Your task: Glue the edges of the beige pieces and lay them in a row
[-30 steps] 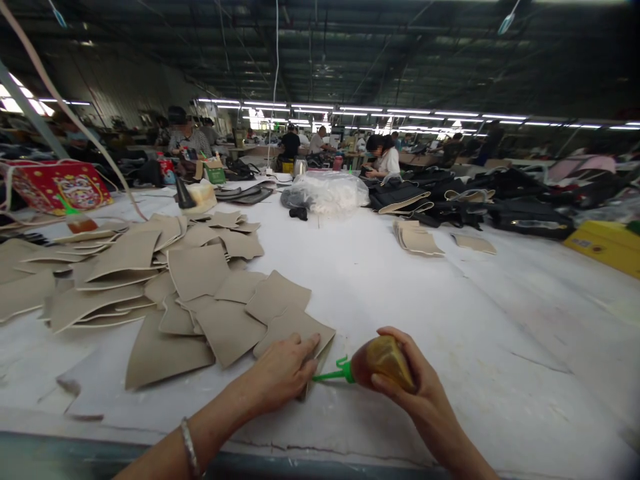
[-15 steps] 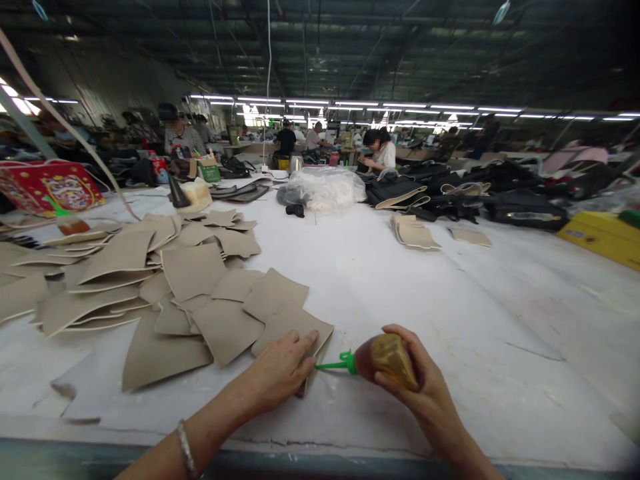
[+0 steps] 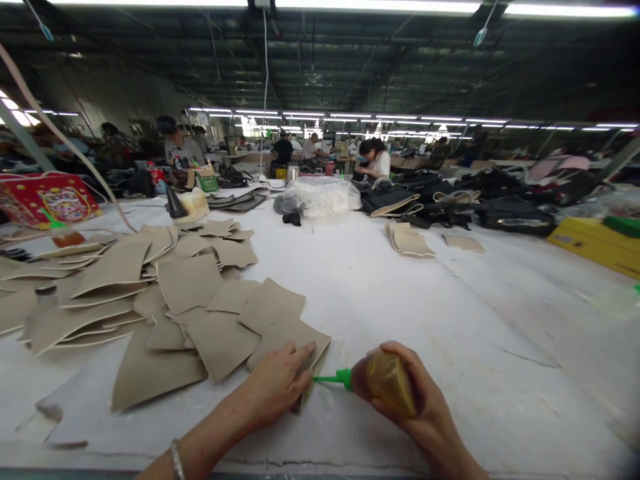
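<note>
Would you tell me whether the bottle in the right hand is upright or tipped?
Tipped: the bottle lies sideways in the right hand, its green nozzle pointing toward the left hand.

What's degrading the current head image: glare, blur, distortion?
Head view: ceiling tube lights blown out white; head view: lower-right corner dark; head view: red box at the left edge looks stretched, likely wide-angle distortion; head view: distant people soft, while left hand and bottle read clearly enough.

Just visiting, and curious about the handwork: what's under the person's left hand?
Under the left hand is a grey-brown piece, its upper part and right corner showing. A strip of similar material shows past its right edge. What the hand covers is hidden.
</note>
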`<state>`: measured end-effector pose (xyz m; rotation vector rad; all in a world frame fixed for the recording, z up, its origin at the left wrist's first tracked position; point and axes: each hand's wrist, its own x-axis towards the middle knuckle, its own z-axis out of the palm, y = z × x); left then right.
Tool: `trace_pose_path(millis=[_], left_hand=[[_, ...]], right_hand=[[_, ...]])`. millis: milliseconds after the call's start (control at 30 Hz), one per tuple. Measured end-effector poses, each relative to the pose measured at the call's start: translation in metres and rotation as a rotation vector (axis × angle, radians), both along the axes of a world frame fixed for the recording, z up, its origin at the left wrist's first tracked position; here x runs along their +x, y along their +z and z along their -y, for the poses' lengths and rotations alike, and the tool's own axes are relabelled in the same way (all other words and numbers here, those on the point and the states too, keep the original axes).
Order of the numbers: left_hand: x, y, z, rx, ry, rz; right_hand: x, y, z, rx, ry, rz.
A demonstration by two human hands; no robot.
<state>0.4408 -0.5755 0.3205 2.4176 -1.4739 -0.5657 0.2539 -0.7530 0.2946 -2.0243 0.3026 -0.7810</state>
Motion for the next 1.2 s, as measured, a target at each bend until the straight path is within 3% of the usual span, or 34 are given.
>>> trace_pose_path(millis=[67,233,400,567,733,900,1067,1200], left_hand=[[0.0,0.001,0.0,0.007,0.001,0.001],[-0.002,0.001,0.002,0.011,-0.006,0.006],[-0.001,-0.001,0.003,0.021,-0.003,0.01],[-0.001,-0.001,0.003,-0.007,-0.015,-0.008],[0.0,-0.001,0.004,0.003,-0.011,-0.002],[0.0,0.0,0.004,0.005,-0.007,-0.012],[0.001,-0.001,0.003,-0.004,-0.01,-0.007],[0.001,-0.002,0.003,-0.009,-0.013,0.005]], right_hand=[[0.0,-0.002,0.0,-0.03,0.046,0.004],[0.0,-0.001,0.004,-0.041,-0.07,-0.004],[0.0,-0.001,0.004,-0.052,0.027,-0.005],[0.002,-0.004,0.011,-0.057,-0.099,0.012],[0.0,-0.008,0.005,0.035,0.014,0.009],[0.005,-0.008,0.007,0.066,-0.18,0.023],[0.004,-0.008,0.001,0.18,0.009,-0.027],[0.002,-0.006,-0.006,0.235,-0.072,-0.036]])
